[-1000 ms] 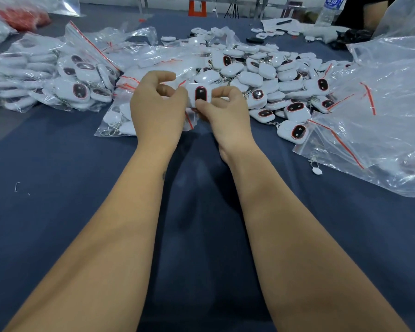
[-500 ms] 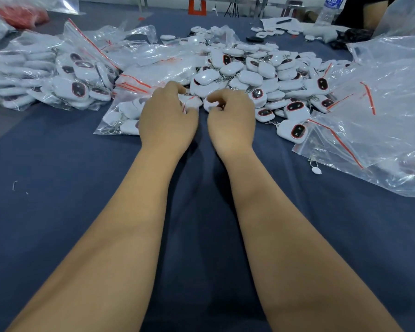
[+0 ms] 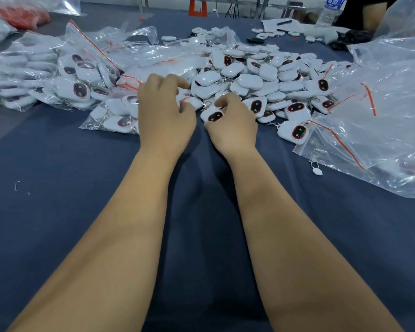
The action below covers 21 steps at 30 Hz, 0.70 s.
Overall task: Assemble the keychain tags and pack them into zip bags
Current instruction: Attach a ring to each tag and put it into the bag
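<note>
Even, fairly bright light falls from overhead. The forearms cast a soft dark shadow on the blue cloth between them. White glare streaks the clear bags at the right edge and the glossy tags in the pile. The wide lens bends lines near the far edge and corners. The far clutter is soft, the fingers slightly smeared.

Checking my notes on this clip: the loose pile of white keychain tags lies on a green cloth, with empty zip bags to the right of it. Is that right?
Not quite. The head view shows the cloth is dark blue, not green. The rest holds: the loose pile of white keychain tags lies on it, with empty zip bags to its right.
</note>
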Each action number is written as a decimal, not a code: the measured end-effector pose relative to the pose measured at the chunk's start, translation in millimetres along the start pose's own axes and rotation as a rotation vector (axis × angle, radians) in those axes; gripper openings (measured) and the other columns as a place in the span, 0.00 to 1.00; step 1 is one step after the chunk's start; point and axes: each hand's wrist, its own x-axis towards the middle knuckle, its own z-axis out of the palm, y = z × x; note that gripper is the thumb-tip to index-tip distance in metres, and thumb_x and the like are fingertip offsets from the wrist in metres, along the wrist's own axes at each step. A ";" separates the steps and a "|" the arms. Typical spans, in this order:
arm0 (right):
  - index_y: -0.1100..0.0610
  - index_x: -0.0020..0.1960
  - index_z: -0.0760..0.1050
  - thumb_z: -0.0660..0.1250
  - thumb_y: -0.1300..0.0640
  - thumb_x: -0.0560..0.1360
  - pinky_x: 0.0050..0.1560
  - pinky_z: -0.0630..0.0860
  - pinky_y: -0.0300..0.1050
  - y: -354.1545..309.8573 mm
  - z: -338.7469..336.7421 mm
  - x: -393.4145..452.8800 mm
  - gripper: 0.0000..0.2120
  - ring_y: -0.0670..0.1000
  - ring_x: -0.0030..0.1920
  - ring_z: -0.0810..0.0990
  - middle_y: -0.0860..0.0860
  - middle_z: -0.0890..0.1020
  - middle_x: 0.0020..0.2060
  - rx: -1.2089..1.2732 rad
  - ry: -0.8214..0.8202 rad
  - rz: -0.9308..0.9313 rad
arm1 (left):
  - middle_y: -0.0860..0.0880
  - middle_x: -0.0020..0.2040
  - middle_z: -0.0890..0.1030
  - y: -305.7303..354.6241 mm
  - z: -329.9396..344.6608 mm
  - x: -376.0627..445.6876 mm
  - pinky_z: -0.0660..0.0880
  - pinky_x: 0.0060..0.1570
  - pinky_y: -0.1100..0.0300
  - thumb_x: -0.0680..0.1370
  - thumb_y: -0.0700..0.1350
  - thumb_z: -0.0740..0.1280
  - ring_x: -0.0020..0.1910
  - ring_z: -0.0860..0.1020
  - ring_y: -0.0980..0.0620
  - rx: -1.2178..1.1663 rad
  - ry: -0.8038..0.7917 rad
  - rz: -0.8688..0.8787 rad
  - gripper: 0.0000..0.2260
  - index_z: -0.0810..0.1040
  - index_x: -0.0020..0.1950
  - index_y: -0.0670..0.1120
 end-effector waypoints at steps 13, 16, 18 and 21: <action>0.54 0.56 0.73 0.64 0.70 0.74 0.48 0.78 0.40 -8.1 -2.5 0.1 0.15 0.49 0.45 0.80 0.56 0.82 0.51 0.870 0.087 0.091 | 0.50 0.64 0.75 19.9 8.9 -5.4 0.70 0.67 0.59 0.76 0.29 0.56 0.63 0.74 0.55 -0.545 -0.363 -0.198 0.24 0.72 0.68 0.49; 0.54 0.58 0.71 0.65 0.72 0.74 0.51 0.80 0.49 -9.1 -4.1 2.7 0.18 0.54 0.43 0.81 0.55 0.82 0.47 1.071 0.047 0.178 | 0.50 0.55 0.78 17.6 10.1 -2.6 0.77 0.56 0.56 0.79 0.37 0.63 0.50 0.78 0.52 -0.516 -0.352 -0.282 0.17 0.75 0.66 0.49; 0.53 0.59 0.70 0.67 0.72 0.73 0.58 0.80 0.56 -8.6 -3.7 3.7 0.21 0.58 0.50 0.83 0.53 0.82 0.47 1.116 0.015 0.211 | 0.52 0.46 0.80 14.7 10.2 -1.4 0.78 0.48 0.59 0.77 0.36 0.64 0.42 0.79 0.52 -0.519 -0.354 -0.323 0.18 0.76 0.67 0.48; 0.54 0.62 0.69 0.70 0.71 0.72 0.60 0.78 0.57 -6.4 -3.3 3.4 0.23 0.56 0.56 0.83 0.52 0.82 0.50 1.061 -0.004 0.222 | 0.52 0.39 0.78 12.8 8.4 -2.0 0.79 0.46 0.60 0.75 0.33 0.64 0.38 0.78 0.54 -0.528 -0.403 -0.347 0.24 0.74 0.69 0.49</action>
